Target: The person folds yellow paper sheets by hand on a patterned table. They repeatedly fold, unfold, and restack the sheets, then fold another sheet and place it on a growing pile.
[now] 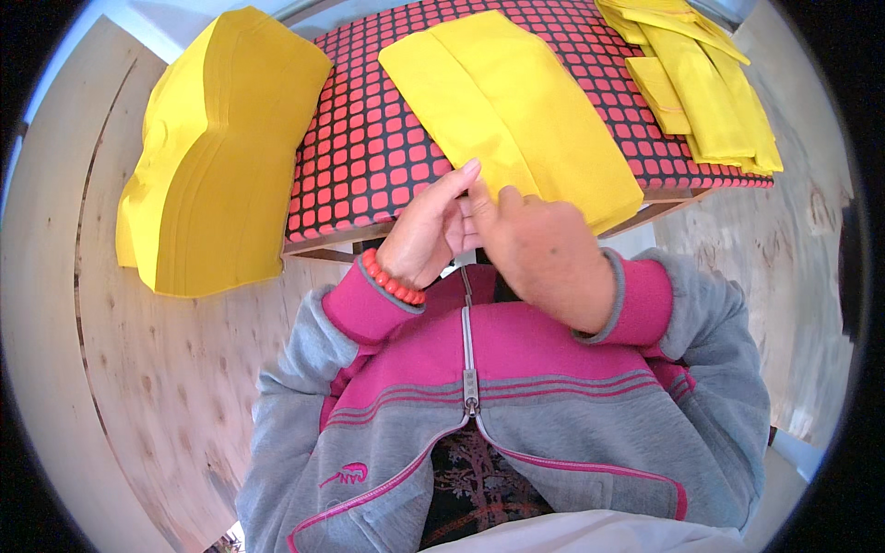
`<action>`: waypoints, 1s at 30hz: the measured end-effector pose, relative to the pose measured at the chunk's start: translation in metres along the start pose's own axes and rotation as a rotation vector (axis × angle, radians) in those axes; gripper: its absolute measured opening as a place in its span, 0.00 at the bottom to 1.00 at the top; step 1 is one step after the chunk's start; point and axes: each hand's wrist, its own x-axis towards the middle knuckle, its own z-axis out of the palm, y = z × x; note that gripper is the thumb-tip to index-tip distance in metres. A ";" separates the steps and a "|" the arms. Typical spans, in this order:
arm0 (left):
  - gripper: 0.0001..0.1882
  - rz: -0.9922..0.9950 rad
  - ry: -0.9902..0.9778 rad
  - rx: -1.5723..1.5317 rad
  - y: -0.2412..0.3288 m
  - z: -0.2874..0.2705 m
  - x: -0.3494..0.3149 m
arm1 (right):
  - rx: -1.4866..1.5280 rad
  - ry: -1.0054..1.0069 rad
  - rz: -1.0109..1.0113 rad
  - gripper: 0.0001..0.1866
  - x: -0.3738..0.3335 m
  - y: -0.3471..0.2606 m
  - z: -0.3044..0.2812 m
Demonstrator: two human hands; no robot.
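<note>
yellow fabric (544, 120) – folded, lying flat and aslant

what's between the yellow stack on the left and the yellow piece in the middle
In the head view, just a bare strip of red-and-black patterned surface separates the yellow stack from the yellow piece.

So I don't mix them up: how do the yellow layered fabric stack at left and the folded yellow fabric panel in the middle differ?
The yellow layered fabric stack is bent and wavy; the folded yellow fabric panel lies mostly flat. The stack shows many layer edges; the panel shows one long fold line. The stack is away from the bare hands; the panel's near end is beside them. Both are yellow.
</note>
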 end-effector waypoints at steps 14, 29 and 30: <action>0.24 -0.030 -0.181 0.046 0.032 -0.063 -0.013 | -0.054 0.230 0.061 0.29 -0.042 0.105 -0.029; 0.27 -0.247 -0.210 1.379 0.161 -0.092 0.060 | 0.039 0.434 -0.423 0.08 -0.004 0.086 0.052; 0.26 -0.192 -0.218 1.522 0.172 -0.089 0.072 | 0.088 0.472 -0.407 0.07 0.001 0.077 0.054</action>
